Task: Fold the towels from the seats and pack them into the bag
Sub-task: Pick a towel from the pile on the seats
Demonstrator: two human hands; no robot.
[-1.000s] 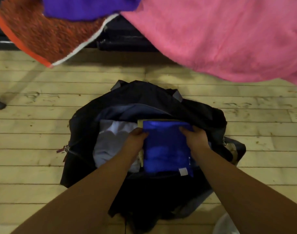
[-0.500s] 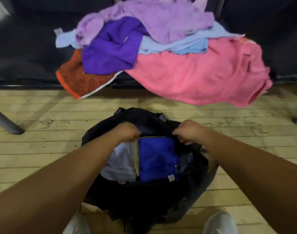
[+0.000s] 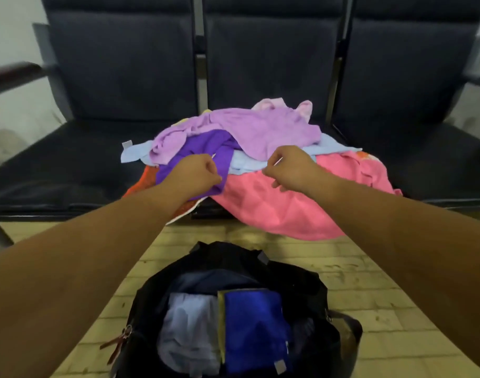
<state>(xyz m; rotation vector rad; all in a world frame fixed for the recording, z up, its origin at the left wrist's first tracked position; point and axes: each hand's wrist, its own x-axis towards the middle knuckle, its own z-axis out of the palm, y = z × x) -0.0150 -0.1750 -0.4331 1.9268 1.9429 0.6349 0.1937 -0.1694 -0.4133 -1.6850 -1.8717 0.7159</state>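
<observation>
Fingers (image 3: 276, 184) curl on both hands, the left hand (image 3: 198, 173) over the purple towel (image 3: 203, 145), the right hand (image 3: 290, 167) by the pink towel (image 3: 288, 211). I cannot tell if they pinch any cloth. Seats (image 3: 70, 165) hold the messy pile, close for grabbing. Bag (image 3: 301, 279) sits open on the floor (image 3: 369, 290) just below, so folded ones drop in. Blue towel (image 3: 252, 323) lies folded inside.

Pale wood plank floor (image 3: 369, 290), white wall (image 3: 12, 28) top L, blurred reddish armrest (image 3: 12, 75) far L
</observation>
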